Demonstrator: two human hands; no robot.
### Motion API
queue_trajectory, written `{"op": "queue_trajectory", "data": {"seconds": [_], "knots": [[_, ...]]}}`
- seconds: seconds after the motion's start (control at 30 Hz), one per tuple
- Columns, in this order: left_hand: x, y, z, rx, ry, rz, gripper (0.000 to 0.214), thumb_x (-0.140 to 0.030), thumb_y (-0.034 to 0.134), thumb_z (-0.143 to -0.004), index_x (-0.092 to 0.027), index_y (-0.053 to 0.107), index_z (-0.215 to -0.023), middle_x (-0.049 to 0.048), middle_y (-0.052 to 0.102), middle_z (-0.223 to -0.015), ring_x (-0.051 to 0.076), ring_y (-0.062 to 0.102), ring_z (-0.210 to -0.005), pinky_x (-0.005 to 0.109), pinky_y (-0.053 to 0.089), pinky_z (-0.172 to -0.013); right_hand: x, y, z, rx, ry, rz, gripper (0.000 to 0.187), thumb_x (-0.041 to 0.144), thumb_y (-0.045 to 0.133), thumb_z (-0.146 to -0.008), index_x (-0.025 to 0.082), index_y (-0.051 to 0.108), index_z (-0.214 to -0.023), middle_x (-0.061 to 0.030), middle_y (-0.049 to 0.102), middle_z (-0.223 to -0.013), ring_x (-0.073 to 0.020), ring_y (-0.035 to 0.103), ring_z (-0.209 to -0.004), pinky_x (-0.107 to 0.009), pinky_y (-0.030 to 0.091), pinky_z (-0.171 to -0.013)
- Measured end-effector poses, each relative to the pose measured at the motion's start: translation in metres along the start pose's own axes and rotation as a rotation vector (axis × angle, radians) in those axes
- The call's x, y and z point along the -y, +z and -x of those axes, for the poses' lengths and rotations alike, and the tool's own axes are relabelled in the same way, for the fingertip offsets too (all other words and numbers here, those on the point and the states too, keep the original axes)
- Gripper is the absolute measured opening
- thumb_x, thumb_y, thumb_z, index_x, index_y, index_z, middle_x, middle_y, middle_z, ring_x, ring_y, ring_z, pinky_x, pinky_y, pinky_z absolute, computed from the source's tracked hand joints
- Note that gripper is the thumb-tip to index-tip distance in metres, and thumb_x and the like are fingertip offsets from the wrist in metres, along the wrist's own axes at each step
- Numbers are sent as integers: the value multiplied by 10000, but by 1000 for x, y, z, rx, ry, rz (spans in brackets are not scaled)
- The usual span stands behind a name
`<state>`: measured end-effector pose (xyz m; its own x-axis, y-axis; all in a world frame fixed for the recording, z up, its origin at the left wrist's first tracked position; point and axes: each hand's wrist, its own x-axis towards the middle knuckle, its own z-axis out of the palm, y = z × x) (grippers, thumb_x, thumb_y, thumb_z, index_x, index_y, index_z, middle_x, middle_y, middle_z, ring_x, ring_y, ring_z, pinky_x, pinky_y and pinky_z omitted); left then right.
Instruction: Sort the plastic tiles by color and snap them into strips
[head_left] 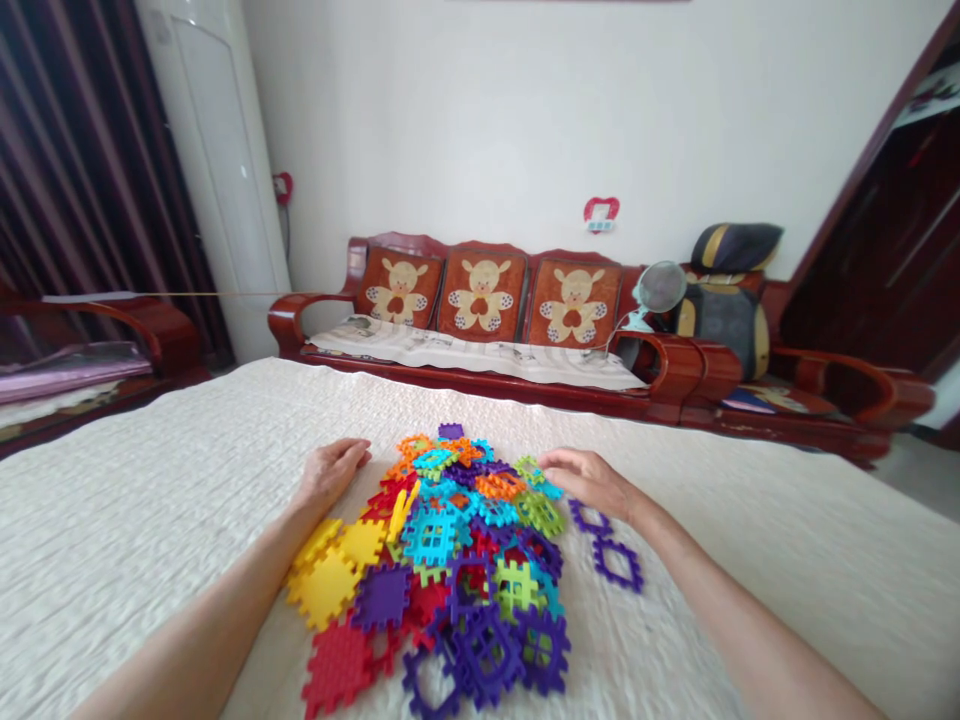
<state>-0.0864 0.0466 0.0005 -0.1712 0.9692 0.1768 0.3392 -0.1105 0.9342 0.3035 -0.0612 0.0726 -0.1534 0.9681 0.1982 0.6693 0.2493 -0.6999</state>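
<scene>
A pile of toothed plastic building tiles lies between my two hands. My left hand [337, 470] rests on the cover left of the pile, its fingers stretched out and holding nothing. Nearby are red tiles [386, 503], a yellow stick-like piece [403, 512] and flat yellow tiles [326, 588]. On the other side, my right hand [591, 480] lies with fingers apart beside a light blue tile [549, 486] and a green tile [541, 512]; whether it touches them is unclear. Two purple frame tiles [619, 564] lie by its wrist. Nearer me are a red brick-patterned tile [337, 665] and purple window tiles [487, 655].
A cream quilted cover [150, 480] spreads under everything. Beyond its far edge stands a wooden sofa [480, 376] with several bear cushions [480, 292]. A small fan [661, 288] is at the sofa's right end, near a chair with a massage cushion [726, 325].
</scene>
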Motion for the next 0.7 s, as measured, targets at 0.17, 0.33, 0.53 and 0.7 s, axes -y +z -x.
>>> {"op": "queue_trajectory", "data": {"seconds": [0.17,0.33,0.53,0.7], "knots": [[1,0,1,2,9,-3,459,-565,586,-655,-181,733,-861,37,728,-736,190,641,-676,266,471,-617,44,61,-39,85,-159,288,415,377,621,-732,199,670,-1104,-94,655,-1144,-240,612,-1013,-354,451,-901],[5,0,-3,3,47,-46,411,-533,564,-695,-178,731,-817,38,724,-728,183,635,-664,258,453,-591,53,83,-55,156,-43,448,404,349,601,-721,210,667,-1094,-91,637,-1094,-227,612,-942,-320,454,-815],[3,2,0,17,82,-83,386,-498,534,-730,-186,730,-845,21,721,-732,171,632,-669,251,443,-603,55,89,-56,136,-25,528,381,296,543,-757,243,647,-1119,-66,635,-1032,-212,599,-927,-303,422,-794],[3,2,0,20,85,-80,383,-465,547,-712,-186,731,-900,22,728,-747,179,644,-690,253,449,-614,53,97,-58,111,-122,493,393,287,513,-804,218,638,-1170,-91,631,-1085,-211,592,-974,-304,417,-859]]}}
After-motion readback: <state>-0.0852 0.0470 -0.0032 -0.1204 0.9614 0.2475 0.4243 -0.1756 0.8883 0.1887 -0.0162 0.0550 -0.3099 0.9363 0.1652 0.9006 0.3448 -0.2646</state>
